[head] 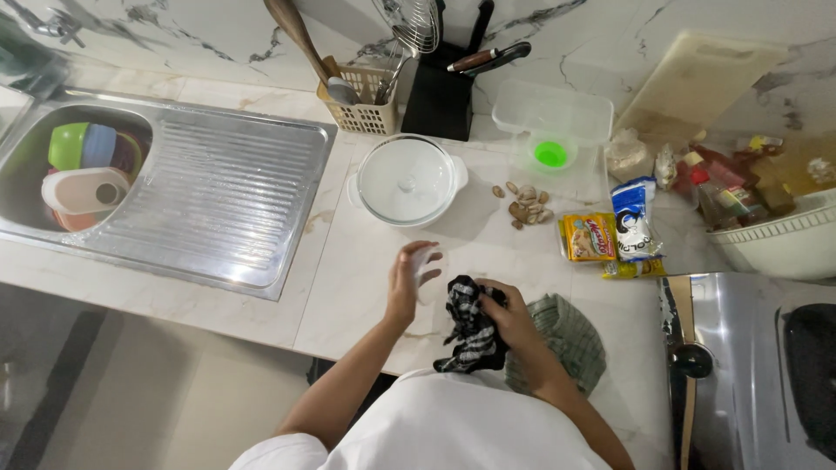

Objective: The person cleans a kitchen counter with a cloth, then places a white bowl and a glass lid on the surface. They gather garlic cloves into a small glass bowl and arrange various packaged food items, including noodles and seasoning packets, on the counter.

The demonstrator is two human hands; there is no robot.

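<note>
Left hand: the left hand (409,280) is raised just above the pale marble worktop (366,287), and its grip seems to close round a small clear or whitish object (424,261); blur keeps me from telling what that object is or how firmly it is held.
Right hand: the right hand (509,315) has its grip closed on a bunched black-and-white checked cloth (471,329), fingers wrapped over the top.
Where the cloth is: near the front edge of the worktop, just beside the left hand's object and touching or overlapping a green-grey folded cloth (570,339) on its right.
Stage, as I judge it: the cloth sits close to the small object but I cannot tell whether they touch, so wiping looks to be in hand rather than finished.
Behind the hands: a round white casserole dish with a glass lid (407,181) stands closed; a scatter of brown nut-like pieces (525,205) lies loose on the worktop beside it.
To the right: 1 yellow snack packet (589,237) and 1 blue-and-white packet (636,218) lie side by side.
To the left: a steel sink with drainer (218,191) holds coloured plastic bowls (87,165) in its basin.
</note>
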